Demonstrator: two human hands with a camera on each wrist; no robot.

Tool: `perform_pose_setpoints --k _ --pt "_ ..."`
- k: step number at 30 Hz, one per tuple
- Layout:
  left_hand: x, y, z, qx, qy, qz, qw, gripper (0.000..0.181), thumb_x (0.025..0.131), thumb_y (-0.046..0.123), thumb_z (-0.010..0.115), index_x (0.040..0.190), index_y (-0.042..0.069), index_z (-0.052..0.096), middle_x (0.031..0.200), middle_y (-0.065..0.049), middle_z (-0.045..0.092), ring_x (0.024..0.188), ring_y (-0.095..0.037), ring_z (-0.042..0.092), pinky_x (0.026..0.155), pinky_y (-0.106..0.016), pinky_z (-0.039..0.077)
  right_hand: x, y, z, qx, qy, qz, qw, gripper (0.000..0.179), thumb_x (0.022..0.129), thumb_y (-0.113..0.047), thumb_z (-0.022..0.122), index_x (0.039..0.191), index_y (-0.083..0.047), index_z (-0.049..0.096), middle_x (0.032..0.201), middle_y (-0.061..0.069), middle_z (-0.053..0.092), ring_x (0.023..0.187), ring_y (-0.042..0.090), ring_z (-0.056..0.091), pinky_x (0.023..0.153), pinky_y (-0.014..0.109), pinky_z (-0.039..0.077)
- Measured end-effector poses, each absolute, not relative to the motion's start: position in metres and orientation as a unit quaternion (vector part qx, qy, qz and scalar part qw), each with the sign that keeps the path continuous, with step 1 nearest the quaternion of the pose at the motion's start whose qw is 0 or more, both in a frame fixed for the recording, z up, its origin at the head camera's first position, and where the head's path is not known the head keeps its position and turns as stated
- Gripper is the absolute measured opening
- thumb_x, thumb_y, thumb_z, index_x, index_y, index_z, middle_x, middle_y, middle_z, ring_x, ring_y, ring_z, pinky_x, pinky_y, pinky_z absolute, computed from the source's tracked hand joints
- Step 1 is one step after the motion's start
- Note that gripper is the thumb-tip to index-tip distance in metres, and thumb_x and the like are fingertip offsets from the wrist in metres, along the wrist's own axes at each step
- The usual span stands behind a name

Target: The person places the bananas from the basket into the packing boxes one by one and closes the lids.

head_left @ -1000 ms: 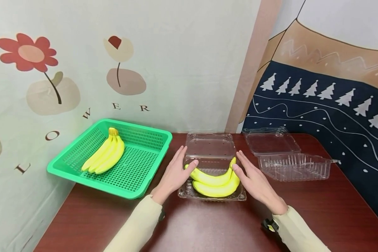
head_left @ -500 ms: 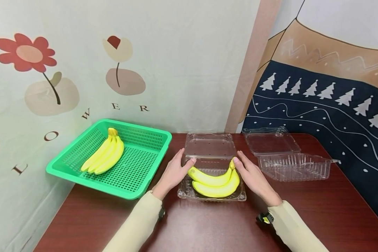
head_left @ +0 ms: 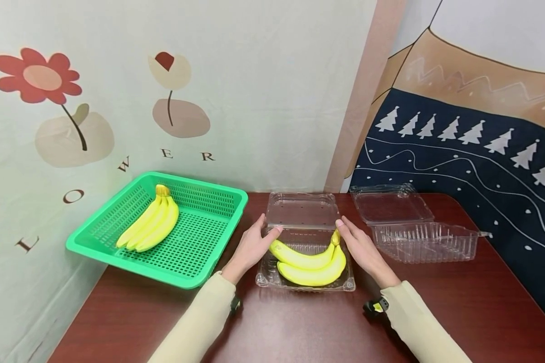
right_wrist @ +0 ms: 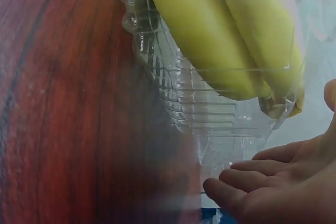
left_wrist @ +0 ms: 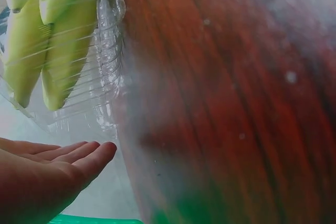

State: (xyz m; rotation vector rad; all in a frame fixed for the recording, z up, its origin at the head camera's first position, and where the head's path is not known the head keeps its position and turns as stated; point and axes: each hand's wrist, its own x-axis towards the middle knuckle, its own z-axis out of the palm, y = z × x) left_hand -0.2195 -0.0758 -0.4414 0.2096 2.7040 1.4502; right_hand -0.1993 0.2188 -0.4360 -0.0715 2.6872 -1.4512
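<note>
A bunch of yellow bananas [head_left: 311, 275] lies in a clear plastic clamshell container [head_left: 272, 283], its stem at the right. The container's lid [head_left: 302, 209] is folded back behind it. My left hand [head_left: 250, 249] is at the container's left side, fingers extended and thumb near the banana tip. At the right side is my right hand [head_left: 364, 251], its thumb by the stem. In the left wrist view, the straight fingers [left_wrist: 97, 161] lie just apart from the clear wall. The right wrist view has the fingers [right_wrist: 226, 190] close beside the container; contact cannot be told.
To the left, a green plastic basket [head_left: 218, 201] holds another bunch of bananas [head_left: 154, 222]. A second clear clamshell [head_left: 424, 242] stands with its lid back at the right. Both are on the dark red-brown table [head_left: 295, 327]. A printed cloth [head_left: 272, 101] hangs behind.
My right hand has shifted left, nearer the container's side. My left hand has drifted slightly to the left. The bananas and the container look unmoved.
</note>
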Motion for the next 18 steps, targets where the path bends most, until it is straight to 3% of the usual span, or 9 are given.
perform_pose_setpoints --k 10,18 --pt "-0.2199 -0.0766 -0.4421 0.064 0.864 0.5 0.015 0.087 0.1 0.05 0.061 0.163 0.001 0.025 0.158 -0.02 0.044 0.145 -0.033 0.045 0.118 -0.048 0.037 -0.1969 0.2204 -0.4385 -0.021 0.867 -0.497 0.024 0.08 0.108 -0.059 0.036 0.163 -0.002 0.026 0.166 0.019 0.031 0.154 0.035 0.027 0.124 0.056 0.022" --pt "-0.2183 -0.0753 -0.4401 0.055 0.814 0.578 -0.02 0.08 0.101 0.036 0.064 0.161 -0.002 0.027 0.156 -0.023 0.046 0.141 -0.036 0.049 0.113 -0.046 0.043 -0.1915 0.22 -0.4344 -0.022 0.851 -0.525 -0.005 0.073 0.11 -0.052 0.037 0.163 -0.002 0.028 0.166 0.017 0.033 0.153 0.034 0.029 0.124 0.054 0.023"
